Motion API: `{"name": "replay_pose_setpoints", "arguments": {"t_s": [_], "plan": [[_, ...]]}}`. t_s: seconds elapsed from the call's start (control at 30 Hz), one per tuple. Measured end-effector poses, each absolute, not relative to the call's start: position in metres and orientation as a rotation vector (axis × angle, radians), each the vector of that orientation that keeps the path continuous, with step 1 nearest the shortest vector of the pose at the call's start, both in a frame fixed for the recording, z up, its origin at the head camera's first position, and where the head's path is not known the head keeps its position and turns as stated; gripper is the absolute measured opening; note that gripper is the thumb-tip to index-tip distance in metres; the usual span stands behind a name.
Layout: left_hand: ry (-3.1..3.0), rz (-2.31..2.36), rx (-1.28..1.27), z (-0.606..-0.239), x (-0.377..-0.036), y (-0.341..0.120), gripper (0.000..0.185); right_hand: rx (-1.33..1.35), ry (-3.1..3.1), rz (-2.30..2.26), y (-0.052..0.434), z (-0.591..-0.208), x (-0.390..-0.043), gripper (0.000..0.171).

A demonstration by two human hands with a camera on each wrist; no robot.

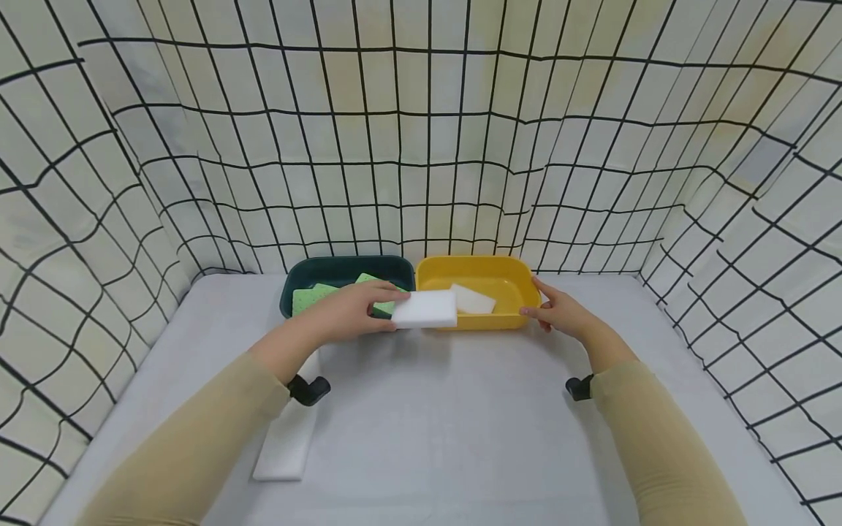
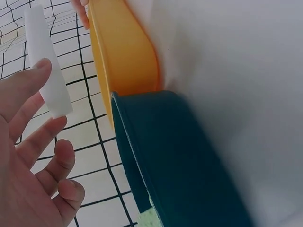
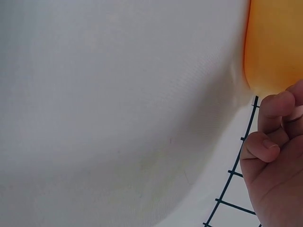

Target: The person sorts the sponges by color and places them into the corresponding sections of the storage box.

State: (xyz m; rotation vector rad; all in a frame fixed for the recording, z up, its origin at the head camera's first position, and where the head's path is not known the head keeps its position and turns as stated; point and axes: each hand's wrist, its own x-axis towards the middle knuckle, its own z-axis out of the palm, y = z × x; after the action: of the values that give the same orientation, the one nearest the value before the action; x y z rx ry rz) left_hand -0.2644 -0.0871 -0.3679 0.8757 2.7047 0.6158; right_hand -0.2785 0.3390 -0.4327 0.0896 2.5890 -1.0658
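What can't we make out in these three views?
- Head: green sponges in the dark green tray, count hidden by the left hand.
- Left wrist: white sponge cut off by the top edge.
- Right wrist: right hand fingers cropped; contact with the yellow tray unclear.

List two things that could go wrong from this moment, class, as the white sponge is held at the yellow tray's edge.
1. The left hand holds the white sponge only at one end by its fingertips, over the near rim of the yellow tray; it might tip and land on the table.
2. The right hand merely touches the tray's corner; a nudge could slide the tray against the green tray.
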Motion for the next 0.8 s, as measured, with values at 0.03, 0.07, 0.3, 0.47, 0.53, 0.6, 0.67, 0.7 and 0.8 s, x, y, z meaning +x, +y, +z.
{"name": "replay_pose_setpoints", "arguments": {"t_s": [0.03, 0.07, 0.3, 0.47, 0.53, 0.6, 0.67, 0.7, 0.8], "plan": [[2.705, 0.615, 0.871, -0.367, -0.267, -0.083, 0.058, 0.089, 2.59, -1.065, 0.339, -0.433, -0.278, 0.092], [2.702, 0.615, 0.87, -0.366, -0.27, -0.079, 0.058, 0.094, 2.592, -1.067, 0.34, -0.433, -0.278, 0.092], [2.72, 0.536, 0.832, -0.365, -0.295, -0.047, 0.058, 0.105, 2.586, -1.078, 0.338, -0.431, -0.277, 0.092], [2.703, 0.54, 0.803, -0.366, -0.313, -0.02, 0.056, 0.111, 2.584, -1.084, 0.34, -0.431, -0.275, 0.092], [2.69, 0.557, 0.793, -0.366, -0.319, -0.009, 0.054, 0.103, 2.588, -1.077, 0.34, -0.43, -0.275, 0.092], [2.682, 0.569, 0.782, -0.367, -0.323, 0.001, 0.053, 0.094, 2.59, -1.073, 0.34, -0.43, -0.275, 0.091], [2.678, 0.576, 0.783, -0.369, -0.328, 0.012, 0.052, 0.083, 2.59, -1.067, 0.34, -0.43, -0.276, 0.092], [2.676, 0.578, 0.784, -0.371, -0.33, 0.017, 0.051, 0.079, 2.589, -1.066, 0.34, -0.43, -0.276, 0.092], [2.671, 0.558, 0.816, -0.375, -0.336, 0.033, 0.051, 0.085, 2.588, -1.067, 0.341, -0.43, -0.277, 0.094]]}}
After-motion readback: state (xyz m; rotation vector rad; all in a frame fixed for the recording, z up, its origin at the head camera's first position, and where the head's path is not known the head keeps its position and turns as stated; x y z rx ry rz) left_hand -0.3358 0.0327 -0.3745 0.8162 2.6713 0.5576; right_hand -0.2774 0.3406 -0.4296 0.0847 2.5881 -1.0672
